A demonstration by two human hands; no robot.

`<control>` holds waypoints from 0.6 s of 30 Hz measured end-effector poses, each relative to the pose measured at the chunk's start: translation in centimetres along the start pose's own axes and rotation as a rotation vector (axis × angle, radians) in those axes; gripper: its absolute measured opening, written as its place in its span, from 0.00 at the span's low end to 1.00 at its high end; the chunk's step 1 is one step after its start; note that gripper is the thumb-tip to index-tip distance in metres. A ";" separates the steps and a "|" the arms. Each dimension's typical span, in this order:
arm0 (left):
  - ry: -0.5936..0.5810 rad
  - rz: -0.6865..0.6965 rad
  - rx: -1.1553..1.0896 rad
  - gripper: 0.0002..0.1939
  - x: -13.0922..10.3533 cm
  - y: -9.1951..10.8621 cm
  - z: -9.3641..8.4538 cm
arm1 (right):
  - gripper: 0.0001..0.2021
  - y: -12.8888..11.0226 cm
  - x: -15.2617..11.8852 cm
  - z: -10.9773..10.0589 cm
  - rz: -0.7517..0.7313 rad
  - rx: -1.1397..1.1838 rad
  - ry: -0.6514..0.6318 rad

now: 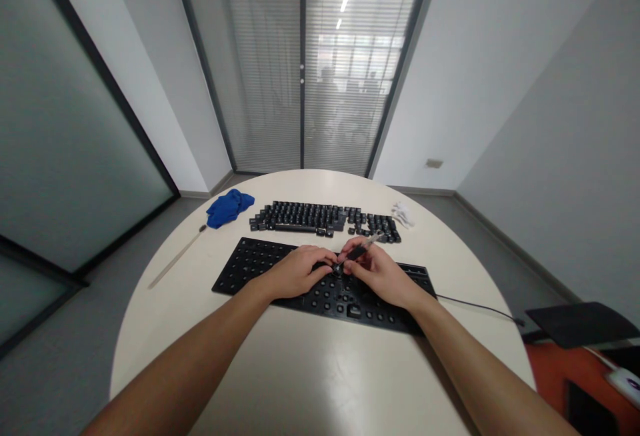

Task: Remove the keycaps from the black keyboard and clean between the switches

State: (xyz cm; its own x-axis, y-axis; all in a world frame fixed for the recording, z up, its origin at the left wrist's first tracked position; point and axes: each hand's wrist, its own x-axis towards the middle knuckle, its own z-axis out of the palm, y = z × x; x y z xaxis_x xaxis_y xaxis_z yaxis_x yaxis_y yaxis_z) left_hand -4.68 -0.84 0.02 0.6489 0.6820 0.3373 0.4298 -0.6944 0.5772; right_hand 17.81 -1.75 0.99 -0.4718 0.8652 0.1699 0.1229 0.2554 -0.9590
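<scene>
A black keyboard base (pixel 250 259) with its keycaps off lies slanted on the round table. Above its middle, my right hand (pixel 383 273) grips a small dark-handled tool (pixel 357 251) with a pale end pointing up and right. My left hand (pixel 300 271) rests over the base, thumb and fingers bent toward a small dark piece (pixel 338 267) at the tool's lower end. Whether the left fingertips pinch that piece is too small to tell. Behind the base, loose black keycaps (pixel 305 215) are laid out in keyboard order.
A blue cloth (pixel 229 208) and a long thin brush (pixel 177 257) lie at the left. At the back right sits a crumpled white tissue (pixel 403 215). A black cable (pixel 480 305) runs off the right side, near an orange chair (pixel 565 376).
</scene>
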 end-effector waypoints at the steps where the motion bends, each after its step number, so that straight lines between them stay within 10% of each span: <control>1: -0.006 0.007 0.009 0.11 0.0 0.0 0.0 | 0.14 0.0 0.0 0.0 0.005 0.014 -0.005; 18: -0.074 0.022 -0.031 0.08 0.1 0.2 -0.5 | 0.15 0.4 -0.1 -0.3 0.030 0.078 -0.056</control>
State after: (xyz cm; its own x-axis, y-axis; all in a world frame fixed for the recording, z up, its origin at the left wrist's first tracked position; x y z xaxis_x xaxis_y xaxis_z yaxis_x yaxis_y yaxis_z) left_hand -4.80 -0.77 0.53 0.7029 0.6473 0.2948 0.3963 -0.7006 0.5934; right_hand 18.13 -1.59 0.65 -0.5174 0.8459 0.1295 0.0704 0.1929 -0.9787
